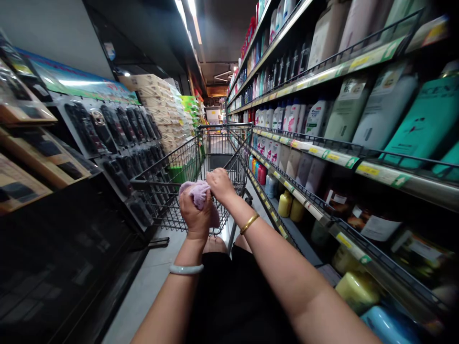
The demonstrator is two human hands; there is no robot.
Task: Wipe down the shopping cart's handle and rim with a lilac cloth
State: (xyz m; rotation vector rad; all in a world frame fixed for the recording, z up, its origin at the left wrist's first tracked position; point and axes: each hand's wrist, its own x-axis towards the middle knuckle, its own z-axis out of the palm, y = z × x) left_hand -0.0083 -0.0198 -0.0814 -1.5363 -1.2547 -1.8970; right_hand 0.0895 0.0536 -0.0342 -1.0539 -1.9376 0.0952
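A crumpled light-purple cloth (199, 192) is bunched in my left hand (193, 215), its fingers wrapped round it, and a fold hangs down below. My right hand (220, 184) is closed right beside it, the fingertips meeting the cloth's right edge. Both hands are held over the near end of a black wire shopping cart (172, 184). The cart's basket stretches forward into the aisle. Behind my hands, part of the basket is hidden.
Shelves (380, 174) of bottles run along the right, close to my right arm. Packaged goods hang on a display rack (114, 129) at the left, beside a dark counter (46, 267). Stacked cartons (158, 105) stand farther along. Pale floor (143, 282) shows below.
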